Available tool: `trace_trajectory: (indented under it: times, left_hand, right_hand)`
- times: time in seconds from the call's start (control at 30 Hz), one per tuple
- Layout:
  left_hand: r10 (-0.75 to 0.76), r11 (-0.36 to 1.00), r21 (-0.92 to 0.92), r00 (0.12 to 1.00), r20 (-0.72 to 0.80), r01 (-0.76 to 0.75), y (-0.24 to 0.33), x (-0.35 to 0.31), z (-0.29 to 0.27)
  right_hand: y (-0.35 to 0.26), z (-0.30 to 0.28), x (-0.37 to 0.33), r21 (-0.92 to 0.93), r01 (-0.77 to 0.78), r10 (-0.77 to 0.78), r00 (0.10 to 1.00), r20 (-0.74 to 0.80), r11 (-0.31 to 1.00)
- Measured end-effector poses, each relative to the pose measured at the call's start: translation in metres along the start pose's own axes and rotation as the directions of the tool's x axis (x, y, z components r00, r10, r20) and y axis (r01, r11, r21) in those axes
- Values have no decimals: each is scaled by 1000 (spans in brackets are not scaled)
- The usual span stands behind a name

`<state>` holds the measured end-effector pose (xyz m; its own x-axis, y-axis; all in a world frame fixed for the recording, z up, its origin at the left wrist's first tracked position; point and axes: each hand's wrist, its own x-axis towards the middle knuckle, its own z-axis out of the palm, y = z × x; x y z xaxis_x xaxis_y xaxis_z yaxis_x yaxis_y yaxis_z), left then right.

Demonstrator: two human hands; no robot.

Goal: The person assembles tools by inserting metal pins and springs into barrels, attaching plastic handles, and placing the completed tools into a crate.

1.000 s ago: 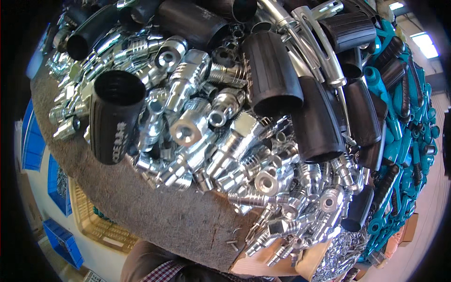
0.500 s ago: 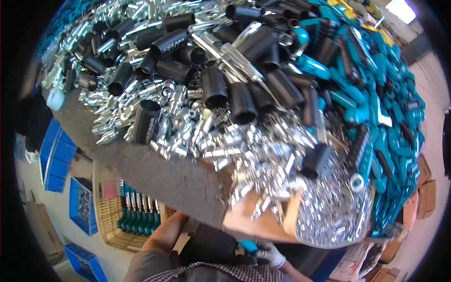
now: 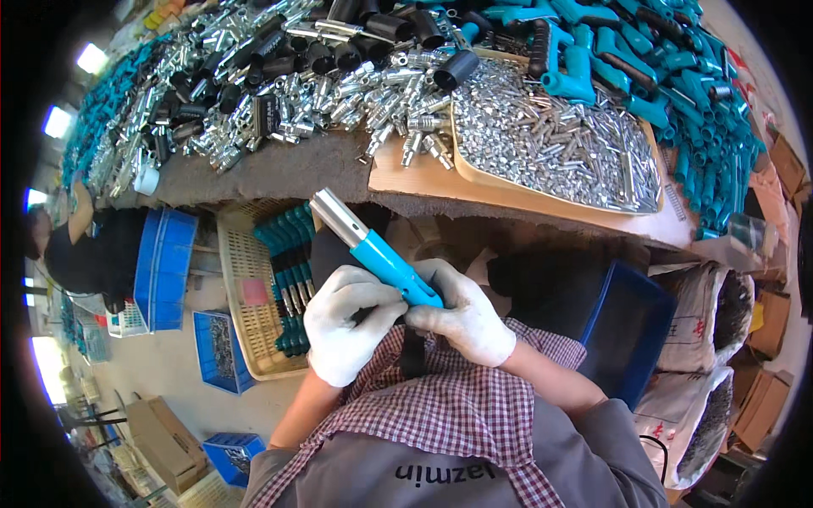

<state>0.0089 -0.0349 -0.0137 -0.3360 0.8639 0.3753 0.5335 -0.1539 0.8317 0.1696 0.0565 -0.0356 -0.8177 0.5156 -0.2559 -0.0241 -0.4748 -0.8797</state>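
Observation:
A teal tool body [image 3: 383, 260] with a bare metal tube at its far end is tilted up and to the left in front of my chest. My right hand [image 3: 466, 313], in a white glove, is closed around its near end. My left hand [image 3: 349, 323], also in a white glove, has thumb and fingertips pinched together against the tool's side. Whatever those fingertips hold, if anything, is too small or hidden to name. Just beyond the hands runs the edge of a bench [image 3: 322, 161] covered in dark cloth.
A tray [image 3: 550, 199] of small metal pins, loose metal fittings [image 3: 330, 110], black sleeves [image 3: 457, 70] and teal housings [image 3: 576, 76] cover the bench. At left, a cream basket [image 3: 241, 292] holds rows of teal tools; blue bins [image 3: 163, 271] stand nearby. Sacks [image 3: 677, 415] sit at right.
My view has tipped down from the bench toward my lap. The right hand, low with the teal piece before, is now raised in front of me, and the left hand has joined it.

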Motion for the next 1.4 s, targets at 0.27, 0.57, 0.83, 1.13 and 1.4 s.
trace_trajectory:
  times: [0.27,0.57,0.83,1.13,1.4]
  left_hand:
    - [82,996,-22,996,22,-82,14,6,20]
    - [-345,868,-366,938,40,335,26,17,39]
    - [-472,734,-458,861,187,502,13,19,30]
    - [503,765,324,831,237,-556,46,51,-24]
    - [66,965,206,907,415,-164,21,53,-42]
  right_hand:
    - [-3,-1,-21,-368,210,-300,931,-207,906]
    - [-1,-11,-19,-552,295,-488,839,-242,780]
    - [-11,-9,-16,-485,315,-464,856,-226,816]
    - [-49,-36,-9,-847,352,-557,826,82,397]
    - [-106,-25,32,-682,707,-448,557,699,-186]
